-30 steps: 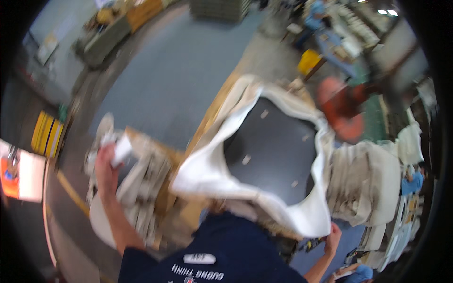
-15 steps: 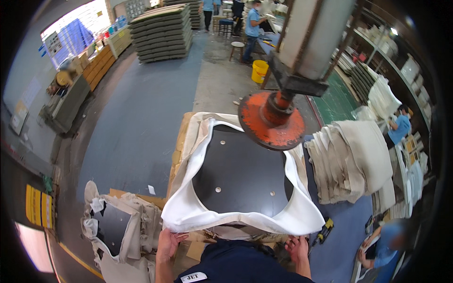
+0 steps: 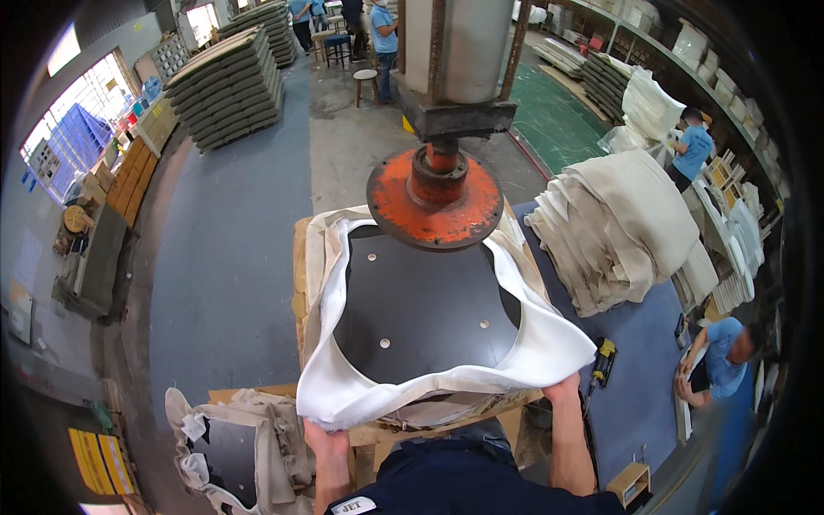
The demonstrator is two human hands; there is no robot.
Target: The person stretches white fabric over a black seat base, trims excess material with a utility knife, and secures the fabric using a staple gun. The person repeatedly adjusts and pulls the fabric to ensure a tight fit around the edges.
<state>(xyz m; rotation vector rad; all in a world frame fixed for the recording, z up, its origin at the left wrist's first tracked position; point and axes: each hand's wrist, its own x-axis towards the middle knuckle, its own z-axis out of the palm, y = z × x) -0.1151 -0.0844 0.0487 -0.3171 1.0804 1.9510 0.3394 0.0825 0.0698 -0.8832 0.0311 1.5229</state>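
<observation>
Hands [image 3: 327, 442] touching wavy white padding [image 3: 332, 382], smooth dark panel [image 3: 429, 300], chipped orange disc [image 3: 433, 213]

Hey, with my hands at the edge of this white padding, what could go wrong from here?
The orange disc seems to hang over the black panel; a hand beneath it might get pinched if it lowered. The white padding is wavy between the left hand and right hand, so it could crease.
</observation>
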